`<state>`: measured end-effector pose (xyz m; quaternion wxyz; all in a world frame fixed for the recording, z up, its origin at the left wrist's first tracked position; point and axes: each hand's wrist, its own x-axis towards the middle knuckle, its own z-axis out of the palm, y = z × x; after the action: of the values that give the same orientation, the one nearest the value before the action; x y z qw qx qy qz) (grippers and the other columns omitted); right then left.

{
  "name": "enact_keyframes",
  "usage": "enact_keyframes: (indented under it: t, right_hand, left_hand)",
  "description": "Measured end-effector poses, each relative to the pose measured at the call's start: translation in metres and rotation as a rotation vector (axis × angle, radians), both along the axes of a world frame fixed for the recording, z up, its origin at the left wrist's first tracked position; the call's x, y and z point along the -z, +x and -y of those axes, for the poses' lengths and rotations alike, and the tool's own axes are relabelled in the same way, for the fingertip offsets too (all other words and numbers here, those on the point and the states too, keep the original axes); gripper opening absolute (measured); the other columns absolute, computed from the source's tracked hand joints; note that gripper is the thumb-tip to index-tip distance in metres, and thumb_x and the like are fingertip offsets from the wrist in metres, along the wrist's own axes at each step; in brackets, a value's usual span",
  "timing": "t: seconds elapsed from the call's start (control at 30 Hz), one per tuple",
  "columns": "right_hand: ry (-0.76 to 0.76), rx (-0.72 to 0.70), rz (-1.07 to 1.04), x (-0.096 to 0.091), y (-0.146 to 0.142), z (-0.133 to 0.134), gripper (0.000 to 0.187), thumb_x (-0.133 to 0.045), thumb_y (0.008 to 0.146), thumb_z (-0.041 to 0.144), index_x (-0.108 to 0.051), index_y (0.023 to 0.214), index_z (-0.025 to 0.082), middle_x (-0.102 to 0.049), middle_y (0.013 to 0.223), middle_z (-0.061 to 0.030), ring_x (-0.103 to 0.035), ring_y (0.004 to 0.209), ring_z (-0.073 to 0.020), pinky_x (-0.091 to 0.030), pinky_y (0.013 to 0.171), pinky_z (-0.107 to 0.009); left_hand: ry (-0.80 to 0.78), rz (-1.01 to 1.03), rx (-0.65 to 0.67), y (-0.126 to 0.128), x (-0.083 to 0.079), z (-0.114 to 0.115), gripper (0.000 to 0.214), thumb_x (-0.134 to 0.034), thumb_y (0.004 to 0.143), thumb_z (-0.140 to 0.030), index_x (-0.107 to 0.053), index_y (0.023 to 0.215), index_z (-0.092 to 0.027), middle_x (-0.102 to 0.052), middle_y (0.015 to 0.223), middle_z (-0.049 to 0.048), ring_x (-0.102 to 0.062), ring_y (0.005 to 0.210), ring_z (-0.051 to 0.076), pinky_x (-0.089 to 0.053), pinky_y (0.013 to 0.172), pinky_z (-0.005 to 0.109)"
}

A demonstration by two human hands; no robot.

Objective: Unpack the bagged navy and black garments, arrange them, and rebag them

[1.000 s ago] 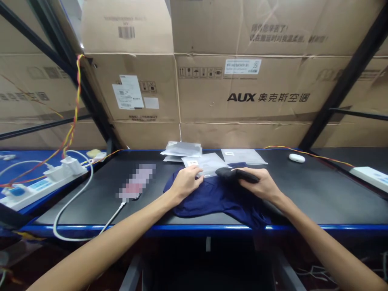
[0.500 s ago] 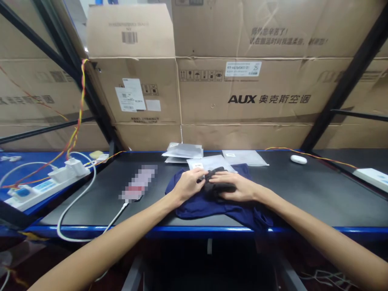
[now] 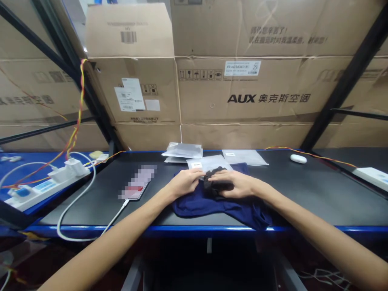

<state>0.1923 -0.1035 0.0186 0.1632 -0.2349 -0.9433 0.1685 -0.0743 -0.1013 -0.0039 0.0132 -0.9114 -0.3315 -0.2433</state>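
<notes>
A: What's nearest us on the table (image 3: 315, 198)?

B: The navy cloth (image 3: 200, 205). Its right end sags at the front edge, so I'd mind it doesn't slip off while both hands are busy above it.

A: And those hands?

B: The right hand (image 3: 235, 182) holds the black cloth (image 3: 216, 178), fingers laid over the top and thumb low against it. The left hand (image 3: 186, 182) is right beside it, fingers bent close together. Whether it pinches anything, I can't tell from here.

A: How would you handle it well?

B: Lightly, I'd say. Steady with the left, gather with the right, and smooth out folds rather than squash them in.

A: How does the black cloth look?

B: Matte, soft and bunched, with a crumpled bit poking up past the fingertips. It lies on top of the navy cloth, which is wrinkled, with a faint sheen.

A: Beyond that?

B: A frosted bag (image 3: 209, 161) with a small white label (image 3: 197, 165), just past the fingers. Behind it there's a stack of bags (image 3: 183, 150), and cardboard (image 3: 206, 135) at the back.
</notes>
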Motion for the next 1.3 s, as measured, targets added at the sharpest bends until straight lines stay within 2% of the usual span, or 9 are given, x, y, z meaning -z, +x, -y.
enact_keyframes:
  t: [0.17, 0.4, 0.6, 0.73, 0.9, 0.97, 1.07, 1.17, 1.3]
  right_hand:
    - [0.032, 0.034, 0.024, 0.003, -0.004, 0.001, 0.055, -0.062, 0.083, 0.023, -0.055, 0.138, 0.024, -0.059, 0.138, -0.0084, -0.052, 0.129, -0.0252, -0.039, 0.111, -0.043]
    - [0.1, 0.268, 0.119, -0.004, -0.023, -0.006, 0.023, -0.055, 0.088, 0.021, -0.067, 0.108, 0.017, -0.071, 0.107, -0.0102, -0.064, 0.097, -0.0235, -0.048, 0.088, -0.034]
    - [0.149, 0.583, 0.3, 0.003, -0.05, -0.015, 0.025, -0.054, 0.091, 0.03, -0.066, 0.111, 0.018, -0.069, 0.117, -0.0132, -0.066, 0.101, -0.0266, -0.049, 0.083, -0.033]
    - [0.139, 0.679, 0.311, 0.002, -0.062, -0.018, 0.032, -0.051, 0.094, 0.036, -0.066, 0.112, 0.016, -0.068, 0.119, -0.0177, -0.067, 0.103, -0.0302, -0.05, 0.084, -0.037]
    - [-0.005, 0.544, 0.216, -0.009, -0.037, -0.011, 0.049, -0.056, 0.09, 0.052, -0.059, 0.126, 0.019, -0.067, 0.123, -0.0144, -0.065, 0.106, -0.0322, -0.051, 0.085, -0.04]
    - [-0.103, 0.357, 0.154, -0.012, -0.021, -0.009, 0.055, -0.063, 0.085, 0.044, -0.052, 0.134, 0.021, -0.064, 0.129, -0.0115, -0.063, 0.109, -0.0294, -0.051, 0.09, -0.039]
    - [-0.083, 0.207, 0.131, -0.012, -0.009, -0.011, 0.055, -0.06, 0.084, 0.024, -0.05, 0.138, 0.021, -0.057, 0.139, -0.0108, -0.058, 0.12, -0.0268, -0.046, 0.1, -0.039]
    - [0.03, 0.244, 0.228, -0.008, -0.017, -0.016, 0.052, -0.051, 0.084, 0.011, -0.053, 0.135, 0.015, -0.055, 0.142, -0.0139, -0.056, 0.123, -0.0266, -0.044, 0.103, -0.038]
    - [0.136, 0.395, 0.343, -0.001, -0.042, -0.023, 0.046, -0.046, 0.087, 0.008, -0.057, 0.131, 0.015, -0.065, 0.129, -0.0145, -0.064, 0.11, -0.0277, -0.05, 0.092, -0.037]
  left_hand:
    - [0.06, -0.093, -0.051, 0.0, 0.001, 0.001, 0.025, -0.054, 0.087, -0.007, -0.072, 0.1, -0.02, -0.072, 0.109, 0.0052, -0.072, 0.09, 0.018, -0.056, 0.075, 0.024]
    - [0.018, 0.008, 0.046, -0.002, 0.002, -0.001, 0.024, -0.054, 0.089, -0.008, -0.074, 0.093, -0.021, -0.071, 0.115, 0.0039, -0.071, 0.096, 0.017, -0.056, 0.083, 0.024]
    - [0.046, 0.041, 0.052, -0.002, 0.008, -0.003, 0.022, -0.058, 0.089, -0.013, -0.076, 0.098, -0.022, -0.069, 0.121, 0.0064, -0.071, 0.095, 0.018, -0.057, 0.083, 0.027]
    - [0.044, 0.049, 0.03, -0.002, 0.009, -0.003, 0.024, -0.059, 0.088, -0.011, -0.077, 0.098, -0.024, -0.067, 0.123, 0.006, -0.07, 0.099, 0.018, -0.057, 0.087, 0.028]
    - [0.056, 0.078, -0.006, -0.001, 0.007, -0.002, 0.024, -0.058, 0.087, -0.01, -0.077, 0.096, -0.022, -0.068, 0.117, 0.0064, -0.071, 0.095, 0.018, -0.057, 0.085, 0.028]
    - [0.058, 0.092, 0.004, 0.0, 0.005, -0.001, 0.023, -0.058, 0.087, -0.012, -0.077, 0.097, -0.021, -0.068, 0.115, 0.0067, -0.07, 0.095, 0.018, -0.057, 0.085, 0.028]
    - [0.051, 0.099, 0.025, 0.0, 0.002, 0.001, 0.022, -0.059, 0.088, -0.014, -0.076, 0.099, -0.021, -0.066, 0.114, 0.0074, -0.068, 0.098, 0.018, -0.056, 0.087, 0.028]
    - [0.046, 0.069, 0.037, -0.001, 0.0, 0.002, 0.022, -0.058, 0.089, -0.015, -0.076, 0.099, -0.02, -0.065, 0.112, 0.0077, -0.068, 0.089, 0.016, -0.055, 0.083, 0.027]
    - [0.048, -0.004, 0.088, -0.002, -0.001, 0.001, 0.022, -0.055, 0.092, -0.017, -0.076, 0.099, -0.019, -0.063, 0.109, 0.0082, -0.065, 0.081, 0.014, -0.054, 0.079, 0.026]
